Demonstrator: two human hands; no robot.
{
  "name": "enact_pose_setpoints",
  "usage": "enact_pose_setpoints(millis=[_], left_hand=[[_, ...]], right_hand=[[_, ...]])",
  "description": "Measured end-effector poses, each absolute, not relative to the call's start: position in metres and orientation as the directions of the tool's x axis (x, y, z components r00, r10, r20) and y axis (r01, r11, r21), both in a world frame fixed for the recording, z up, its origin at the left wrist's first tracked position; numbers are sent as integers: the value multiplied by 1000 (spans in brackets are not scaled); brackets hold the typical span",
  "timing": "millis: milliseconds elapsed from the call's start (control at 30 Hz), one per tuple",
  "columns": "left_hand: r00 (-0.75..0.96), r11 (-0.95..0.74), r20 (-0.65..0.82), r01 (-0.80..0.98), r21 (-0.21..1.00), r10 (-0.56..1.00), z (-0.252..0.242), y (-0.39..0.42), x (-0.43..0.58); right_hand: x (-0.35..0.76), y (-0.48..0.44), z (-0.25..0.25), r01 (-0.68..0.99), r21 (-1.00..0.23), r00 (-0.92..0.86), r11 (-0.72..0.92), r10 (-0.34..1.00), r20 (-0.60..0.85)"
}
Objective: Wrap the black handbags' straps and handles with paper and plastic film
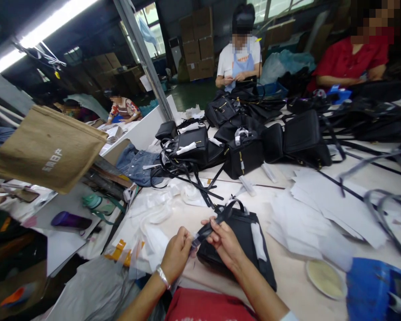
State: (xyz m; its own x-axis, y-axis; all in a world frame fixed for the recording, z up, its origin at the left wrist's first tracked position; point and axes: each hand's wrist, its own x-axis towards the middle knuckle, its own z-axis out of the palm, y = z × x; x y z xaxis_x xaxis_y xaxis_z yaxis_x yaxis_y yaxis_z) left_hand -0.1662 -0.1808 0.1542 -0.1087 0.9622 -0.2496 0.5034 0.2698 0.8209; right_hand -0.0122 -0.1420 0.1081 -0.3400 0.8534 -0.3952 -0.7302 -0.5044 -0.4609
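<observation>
A black backpack [235, 252] lies on the table right in front of me, with a strip of white wrapping [259, 240] along its right side. Its black strap [205, 232] runs between my two hands. My left hand [177, 250], with a silver bracelet at the wrist, is closed on the strap's lower end, where something clear and shiny like plastic film shows. Higher up, my right hand [224, 240] grips the same strap between thumb and fingers, over the bag's near left part. Exactly what the left fingertips pinch is partly hidden.
Finished-looking black bags [245, 154] crowd the table's far side, straps trailing. White paper sheets [307, 209] lie at right, beside a round dish [326, 278] and a blue container [377, 290]. Thin white wrapping [157, 232] spreads at left. Co-workers sit opposite.
</observation>
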Motion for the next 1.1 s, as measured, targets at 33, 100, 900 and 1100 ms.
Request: enact_pose_setpoints(millis=[33,100,900,1100], left_hand=[[-80,234,-229,557,797,970,153,-181,-167],[-27,152,-179,661,735,984,153,-181,-169],[496,599,-532,30,800,686,171,-147,-191],[478,562,-504,27,827,719,144,-151,-204]], right_hand=[[-9,-141,109,-722,-462,-362,-515,850,-382],[-5,-140,111,-688,-467,-423,-556,830,-364],[-10,-121,106,-343,-805,-545,-484,801,-249],[-18,-126,101,-287,-834,-508,-471,813,-284]])
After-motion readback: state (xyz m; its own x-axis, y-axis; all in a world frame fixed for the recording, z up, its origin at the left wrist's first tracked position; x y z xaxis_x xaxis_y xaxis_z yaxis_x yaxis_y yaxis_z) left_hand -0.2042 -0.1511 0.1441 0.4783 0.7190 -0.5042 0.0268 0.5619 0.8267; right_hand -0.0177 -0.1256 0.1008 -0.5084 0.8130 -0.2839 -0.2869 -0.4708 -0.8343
